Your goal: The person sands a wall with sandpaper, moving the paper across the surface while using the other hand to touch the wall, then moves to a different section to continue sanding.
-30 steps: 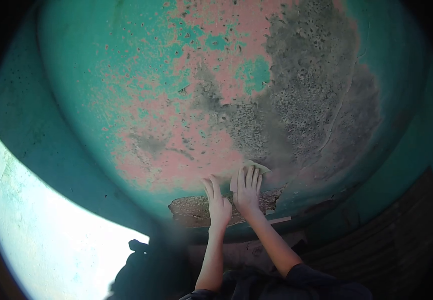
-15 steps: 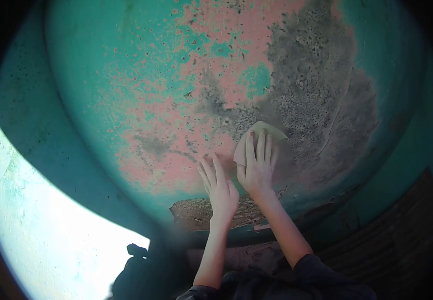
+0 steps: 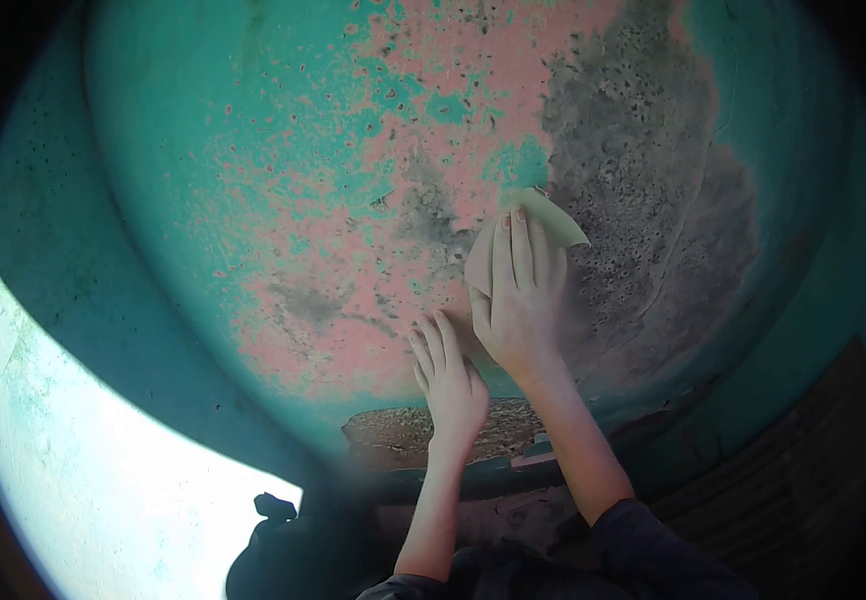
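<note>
My right hand [image 3: 520, 305] holds a pale sheet of sandpaper [image 3: 561, 224] against a wall [image 3: 328, 345] with worn paint. Its fingers lie stretched over the sheet, whose upper and right edges stick out past them. Green paint, a pink layer beneath and a rough grey patch [image 3: 618, 165] show on the wall. Lower and to the left, my left hand [image 3: 455, 392] rests with fingers spread on the pink area, holding nothing. The underside of the sheet is hidden.
Below my hands runs a broken brown strip [image 3: 385, 432] where the coating has come off. Bright sunlight [image 3: 103, 450] falls at the lower left, with a dark head-shaped shadow [image 3: 298, 555] beside it. Dark ridged boards [image 3: 803, 450] lie at the lower right.
My right hand has slid upward along the wall with the sandpaper. My left hand has shifted slightly to the right and stays open.
</note>
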### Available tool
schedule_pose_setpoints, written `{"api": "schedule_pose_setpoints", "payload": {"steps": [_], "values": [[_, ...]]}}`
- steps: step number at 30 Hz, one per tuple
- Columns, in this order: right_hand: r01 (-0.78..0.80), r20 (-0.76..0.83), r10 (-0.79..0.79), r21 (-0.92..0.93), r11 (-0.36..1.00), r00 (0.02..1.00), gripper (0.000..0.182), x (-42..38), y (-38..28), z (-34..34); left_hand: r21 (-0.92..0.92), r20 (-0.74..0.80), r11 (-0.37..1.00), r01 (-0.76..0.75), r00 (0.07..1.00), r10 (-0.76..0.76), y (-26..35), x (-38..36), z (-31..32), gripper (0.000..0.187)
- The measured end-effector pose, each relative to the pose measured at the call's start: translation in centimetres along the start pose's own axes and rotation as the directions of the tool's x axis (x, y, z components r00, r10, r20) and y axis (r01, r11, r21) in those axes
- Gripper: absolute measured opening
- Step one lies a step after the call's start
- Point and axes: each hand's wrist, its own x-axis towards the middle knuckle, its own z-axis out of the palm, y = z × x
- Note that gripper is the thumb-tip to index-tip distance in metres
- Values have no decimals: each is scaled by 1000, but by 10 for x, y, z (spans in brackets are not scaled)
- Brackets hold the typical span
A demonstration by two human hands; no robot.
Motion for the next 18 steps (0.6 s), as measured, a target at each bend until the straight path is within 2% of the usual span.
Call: {"api": "schedule_pose_setpoints", "payload": {"steps": [5,7,9,10,13,16,18], "values": [[-18,36,18,17,1000,999,83,-1,-3,7,124,29,992,-32,999,29,-2,0,-9,70],[-4,-22,6,96,995,1000,84,13,-9,0,155,30,987,-39,999,34,-2,-1,-6,69],[-22,22,20,89,996,1000,84,-4,-6,2,205,-11,978,-47,999,50,-1,-1,-4,68],[-35,57,31,81,996,998,84,-9,-6,4,207,-11,977,-51,998,54,-1,-2,-4,68],[-17,23,14,159,987,1000,84,-7,-6,9,180,3,982,-48,999,48,-2,-3,-2,67],[13,-18,-11,135,991,1000,84,15,-9,-5,173,-7,984,-47,999,49,0,-2,-1,67],[20,2,-21,155,988,1000,84,0,-7,-1,107,1,994,-22,1000,22,5,-2,-3,67]]}}
